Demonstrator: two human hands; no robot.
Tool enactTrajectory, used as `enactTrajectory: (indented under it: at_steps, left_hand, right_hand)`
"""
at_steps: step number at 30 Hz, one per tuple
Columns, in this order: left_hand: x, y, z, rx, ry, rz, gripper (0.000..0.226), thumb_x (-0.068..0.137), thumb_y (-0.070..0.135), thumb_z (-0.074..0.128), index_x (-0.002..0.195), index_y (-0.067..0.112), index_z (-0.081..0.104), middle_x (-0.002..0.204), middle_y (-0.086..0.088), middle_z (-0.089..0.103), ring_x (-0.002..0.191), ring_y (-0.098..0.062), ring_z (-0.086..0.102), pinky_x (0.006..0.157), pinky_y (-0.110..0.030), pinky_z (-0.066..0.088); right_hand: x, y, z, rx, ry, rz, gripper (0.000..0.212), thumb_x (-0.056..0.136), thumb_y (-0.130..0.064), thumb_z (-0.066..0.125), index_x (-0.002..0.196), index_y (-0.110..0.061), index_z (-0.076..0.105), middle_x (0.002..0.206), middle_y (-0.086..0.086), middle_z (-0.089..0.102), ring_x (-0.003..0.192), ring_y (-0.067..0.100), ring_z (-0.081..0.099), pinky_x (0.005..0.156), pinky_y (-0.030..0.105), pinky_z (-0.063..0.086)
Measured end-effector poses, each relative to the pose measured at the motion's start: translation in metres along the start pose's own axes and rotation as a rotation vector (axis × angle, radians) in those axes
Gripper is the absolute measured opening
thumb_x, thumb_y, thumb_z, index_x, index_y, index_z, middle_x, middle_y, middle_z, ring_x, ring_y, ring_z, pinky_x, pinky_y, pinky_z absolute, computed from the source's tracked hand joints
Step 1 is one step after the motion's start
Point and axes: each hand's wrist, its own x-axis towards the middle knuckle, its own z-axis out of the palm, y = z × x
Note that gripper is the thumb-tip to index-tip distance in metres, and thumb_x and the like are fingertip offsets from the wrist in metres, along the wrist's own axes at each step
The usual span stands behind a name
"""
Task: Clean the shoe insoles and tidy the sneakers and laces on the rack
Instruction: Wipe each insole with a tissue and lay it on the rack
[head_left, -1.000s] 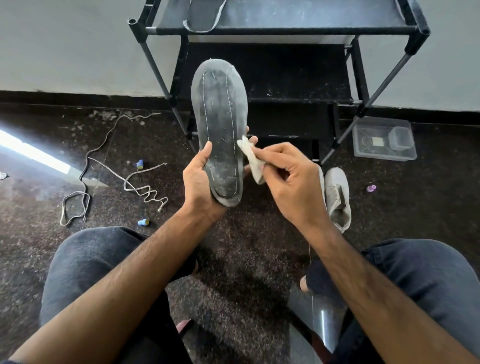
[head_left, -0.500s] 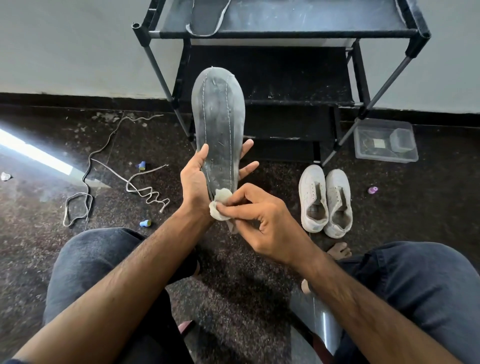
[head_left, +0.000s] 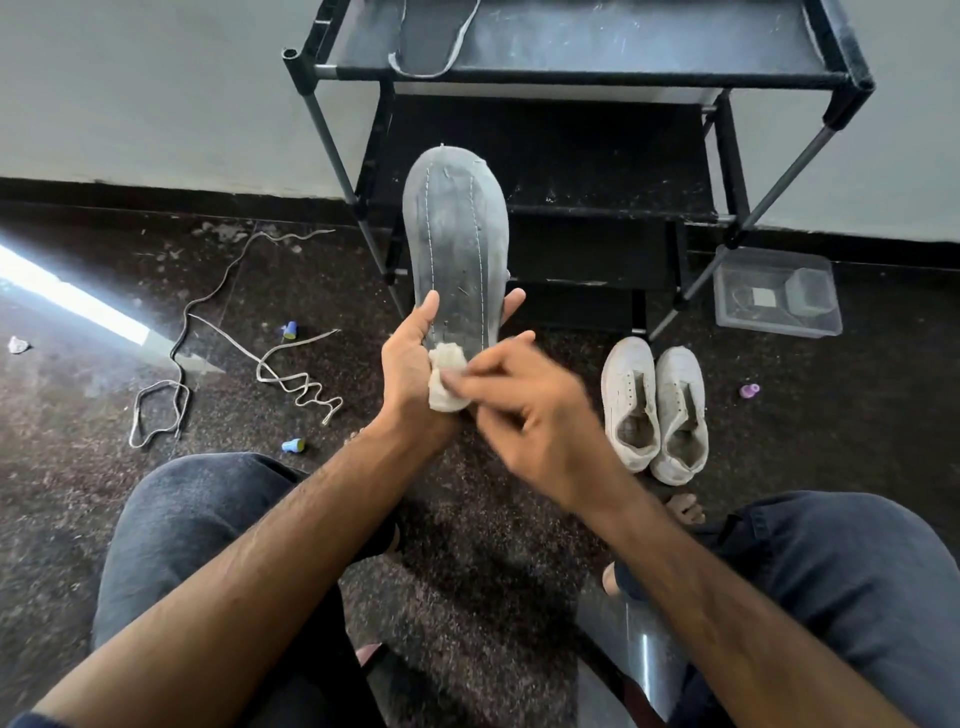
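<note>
1. the left hand (head_left: 410, 364) grips the insole (head_left: 454, 244) at its near heel end, toe pointing away toward the shoe rack (head_left: 571, 67).
2. the right hand (head_left: 524, 395), blurred, pinches a white cloth (head_left: 444, 382) against that heel.
3. the uncleaned length lies farther up, along the insole's long axis.

The rack (head_left: 582, 78) stands against the wall, a second insole (head_left: 431, 36) on its top shelf. On the floor, the sneakers (head_left: 653, 410) sit side by side before its right leg, a tray (head_left: 776, 293) behind them; laces (head_left: 291, 374) sprawl to the left. The held insole (head_left: 457, 244) stands upright in front of the rack.
</note>
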Motion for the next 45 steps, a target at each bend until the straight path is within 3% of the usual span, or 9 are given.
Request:
enactTrajectory:
  at_steps: [3,10,16,22,26,32,36,39,45]
  left_hand:
    - [-0.004,0.002,0.004,-0.015,0.034,0.022,0.051,0.108,0.04,0.037,0.143,0.006,0.053,0.132,-0.017,0.068,0.126,-0.031,0.065,0.112,-0.05,0.046]
    - [-0.003,0.007,0.007,-0.011,0.107,0.09,0.048,0.109,0.039,0.031,0.137,0.007,0.055,0.123,-0.015,0.073,0.115,-0.03,0.071,0.1,-0.05,0.054]
    - [-0.001,0.009,0.006,-0.053,0.011,0.107,0.051,0.11,0.039,0.028,0.146,0.01,0.05,0.135,-0.013,0.067,0.122,-0.029,0.067,0.089,-0.048,0.059]
    - [0.0,0.008,0.003,0.036,-0.062,0.146,0.049,0.111,0.034,0.027,0.15,0.011,0.045,0.145,-0.016,0.059,0.13,-0.032,0.061,0.1,-0.053,0.054]
    - [0.003,0.002,-0.004,0.101,-0.056,0.134,0.05,0.109,0.031,0.034,0.153,0.009,0.041,0.145,-0.019,0.058,0.133,-0.035,0.057,0.116,-0.054,0.04]
    - [0.005,-0.003,-0.003,0.137,-0.061,0.069,0.058,0.11,0.04,0.024,0.154,0.006,0.039,0.152,-0.012,0.053,0.141,-0.025,0.051,0.116,-0.038,0.041]
    - [0.009,0.003,-0.009,0.105,-0.114,0.107,0.059,0.11,0.038,0.02,0.157,0.005,0.031,0.156,-0.016,0.047,0.142,-0.033,0.048,0.121,-0.048,0.035]
    - [0.011,0.005,-0.004,0.116,-0.216,0.16,0.057,0.111,0.036,0.018,0.158,0.006,0.032,0.157,-0.018,0.045,0.142,-0.037,0.048,0.112,-0.055,0.044]
    - [0.008,0.0,-0.008,0.195,-0.208,0.159,0.057,0.107,0.037,0.036,0.155,0.006,0.038,0.153,-0.014,0.051,0.141,-0.03,0.049,0.113,-0.044,0.046]
  right_hand:
    - [-0.008,0.008,0.003,-0.094,-0.067,-0.093,0.034,0.092,0.006,0.065,0.126,0.001,0.069,0.111,0.01,0.062,0.103,0.022,0.061,0.09,0.032,0.054]
    - [-0.013,0.015,0.002,-0.175,-0.115,-0.141,0.029,0.095,-0.001,0.064,0.124,0.003,0.069,0.112,0.011,0.064,0.103,0.026,0.061,0.091,0.034,0.052]
    - [-0.01,0.041,-0.018,-0.244,-0.131,-0.01,0.025,0.092,-0.004,0.069,0.115,-0.003,0.075,0.103,0.005,0.063,0.094,0.018,0.062,0.08,0.032,0.055]
    - [0.005,0.037,-0.031,-0.147,0.244,0.242,0.017,0.087,-0.004,0.073,0.101,-0.012,0.08,0.091,-0.002,0.067,0.079,0.011,0.064,0.064,0.031,0.055]
    - [0.015,0.022,-0.031,-0.114,0.414,0.211,0.024,0.092,-0.005,0.068,0.114,-0.008,0.076,0.1,0.002,0.067,0.088,0.011,0.064,0.071,0.02,0.054]
    - [0.001,0.015,0.006,-0.157,0.141,0.135,0.032,0.092,0.005,0.064,0.123,-0.001,0.071,0.105,0.004,0.059,0.099,0.008,0.06,0.094,0.014,0.049]
    - [-0.01,0.015,0.002,0.032,0.049,0.242,0.023,0.087,-0.002,0.068,0.107,-0.007,0.079,0.095,0.0,0.066,0.085,0.01,0.065,0.078,0.02,0.054]
    - [-0.004,0.019,-0.009,0.419,-0.049,0.442,0.02,0.078,-0.001,0.06,0.083,-0.004,0.08,0.084,0.005,0.071,0.077,0.017,0.063,0.073,0.029,0.05]
    - [0.021,0.027,-0.033,0.956,0.197,0.713,0.023,0.084,0.008,0.05,0.074,-0.003,0.068,0.074,0.005,0.065,0.068,0.013,0.058,0.056,0.021,0.049]
